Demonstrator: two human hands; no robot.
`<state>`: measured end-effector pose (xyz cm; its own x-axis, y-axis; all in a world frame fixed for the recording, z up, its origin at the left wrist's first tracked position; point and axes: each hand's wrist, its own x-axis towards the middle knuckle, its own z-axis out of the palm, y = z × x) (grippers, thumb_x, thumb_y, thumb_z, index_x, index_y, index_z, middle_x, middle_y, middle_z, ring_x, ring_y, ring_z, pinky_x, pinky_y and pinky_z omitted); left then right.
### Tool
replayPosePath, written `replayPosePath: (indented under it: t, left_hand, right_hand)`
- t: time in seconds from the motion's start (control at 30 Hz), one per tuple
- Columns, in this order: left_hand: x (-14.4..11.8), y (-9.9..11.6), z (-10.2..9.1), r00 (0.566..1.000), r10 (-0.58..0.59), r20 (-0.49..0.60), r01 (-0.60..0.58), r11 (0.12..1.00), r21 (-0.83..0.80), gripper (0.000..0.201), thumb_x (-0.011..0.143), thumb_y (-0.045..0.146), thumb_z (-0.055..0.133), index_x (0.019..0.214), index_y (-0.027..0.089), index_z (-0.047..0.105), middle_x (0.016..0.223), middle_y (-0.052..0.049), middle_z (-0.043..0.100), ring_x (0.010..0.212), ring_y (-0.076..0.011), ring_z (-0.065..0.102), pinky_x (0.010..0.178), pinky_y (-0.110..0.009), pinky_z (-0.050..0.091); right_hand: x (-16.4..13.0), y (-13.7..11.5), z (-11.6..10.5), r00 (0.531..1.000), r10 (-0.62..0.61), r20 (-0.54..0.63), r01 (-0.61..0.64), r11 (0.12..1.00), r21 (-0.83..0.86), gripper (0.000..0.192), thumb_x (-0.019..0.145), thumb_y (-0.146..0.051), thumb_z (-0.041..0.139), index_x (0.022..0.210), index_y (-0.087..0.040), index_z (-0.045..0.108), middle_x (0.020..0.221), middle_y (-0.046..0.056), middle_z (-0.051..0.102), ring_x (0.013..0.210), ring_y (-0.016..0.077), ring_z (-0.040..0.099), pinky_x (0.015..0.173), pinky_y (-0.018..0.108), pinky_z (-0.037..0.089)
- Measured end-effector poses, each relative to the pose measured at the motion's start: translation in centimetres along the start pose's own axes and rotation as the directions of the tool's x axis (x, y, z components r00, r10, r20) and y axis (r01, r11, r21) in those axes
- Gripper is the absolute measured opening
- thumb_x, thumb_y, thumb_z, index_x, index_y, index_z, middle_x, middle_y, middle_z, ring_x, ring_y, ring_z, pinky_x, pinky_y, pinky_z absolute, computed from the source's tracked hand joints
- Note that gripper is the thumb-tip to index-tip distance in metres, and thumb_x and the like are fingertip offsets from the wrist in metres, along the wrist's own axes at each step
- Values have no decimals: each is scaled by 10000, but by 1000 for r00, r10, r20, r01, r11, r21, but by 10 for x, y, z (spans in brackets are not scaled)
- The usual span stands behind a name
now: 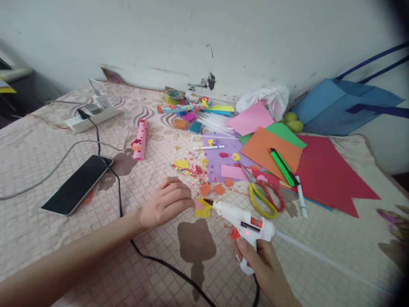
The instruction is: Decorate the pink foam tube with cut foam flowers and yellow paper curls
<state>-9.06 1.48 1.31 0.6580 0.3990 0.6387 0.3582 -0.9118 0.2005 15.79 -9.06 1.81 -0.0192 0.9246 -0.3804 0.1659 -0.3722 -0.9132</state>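
Note:
My right hand (260, 260) is wrapped round the handle of a white glue gun (244, 221) with an orange trigger; a red light glows on its side and a clear glue stick (306, 245) sticks out behind. Its dark nozzle points left, at the edge of a small yellow paper cutout (203, 211) with a pink patch. My left hand (169, 200) has its fingers curled together, and their tips pinch the cutout's left side. Whether the nozzle touches the paper is hard to tell. Just beyond lie orange paper circles (219, 189) and scissors (263, 198) with yellow and red handles.
A black cord (166, 266) crosses the cloth in front of me. At left lie a phone (78, 183) and a power strip (92, 117). Further back are a decorated pink paper roll (139, 140), paper scraps, coloured sheets (329, 175), a green cutter (283, 166) and a blue bag (338, 106).

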Motion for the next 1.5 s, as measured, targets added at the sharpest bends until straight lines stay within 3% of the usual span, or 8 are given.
replayPosePath:
  t: [0.2, 0.37, 0.57, 0.8, 1.1, 1.27, 1.5]
  left_hand:
    - [-1, -3, -4, 972, 191, -139, -162, 967, 195, 143, 870, 119, 493, 894, 191, 614, 827, 11, 678, 894, -133, 604, 856, -334, 424]
    - [-6, -6, -2, 953, 275, -129, -235, 936, 263, 166, 860, 107, 507, 848, 218, 630, 834, 41, 684, 914, -122, 603, 915, -355, 394]
    - [-6, -3, -3, 945, 296, -137, -245, 922, 298, 153, 810, 124, 580, 837, 269, 618, 843, 91, 685, 854, -93, 630, 916, -330, 409]
    - [-3, -3, -5, 927, 341, -156, -277, 903, 327, 171, 826, 110, 547, 764, 244, 633, 801, 72, 689, 837, -110, 628, 898, -348, 410]
    - [-6, -5, -4, 935, 324, -146, -260, 903, 342, 209, 871, 120, 480, 797, 270, 606, 797, 108, 693, 811, -97, 637, 886, -340, 421]
    - [-6, -4, -5, 927, 348, -142, -286, 898, 335, 212, 867, 112, 488, 776, 244, 628, 799, 84, 691, 836, -106, 627, 898, -350, 423]
    - [-6, -4, -5, 923, 329, -198, -260, 915, 309, 212, 853, 82, 497, 776, 205, 653, 788, 55, 693, 834, -113, 624, 897, -355, 427]
  right_hand:
    - [-12, -4, 9, 991, 34, -132, -23, 997, 80, 375, 717, -544, 604, 729, -169, 585, 569, -21, 474, 517, 111, 428, 485, 231, 375]
    - [-15, -1, 9, 992, 17, -124, -9, 998, 62, 351, 729, -517, 613, 809, -175, 613, 626, -2, 529, 568, 127, 472, 514, 239, 391]
    - [-10, -3, 10, 991, -55, -122, 53, 998, -16, 324, 743, -504, 601, 724, -180, 609, 587, -4, 498, 553, 131, 459, 489, 238, 387]
    - [-12, 0, 8, 979, -28, -201, 24, 999, -26, 333, 723, -502, 625, 642, -180, 596, 560, 1, 500, 520, 126, 454, 447, 223, 379]
    - [-16, -2, 4, 997, -15, -79, 16, 1000, 11, 359, 742, -529, 591, 666, -179, 575, 557, -8, 478, 512, 117, 425, 454, 226, 366]
    - [-17, -5, 11, 998, 13, -63, -9, 998, 65, 348, 741, -532, 591, 740, -185, 567, 605, -21, 464, 541, 109, 415, 497, 233, 379]
    - [-17, -2, 4, 997, 20, -76, -20, 1000, 2, 367, 742, -549, 582, 718, -183, 568, 597, -7, 467, 551, 123, 415, 485, 242, 366]
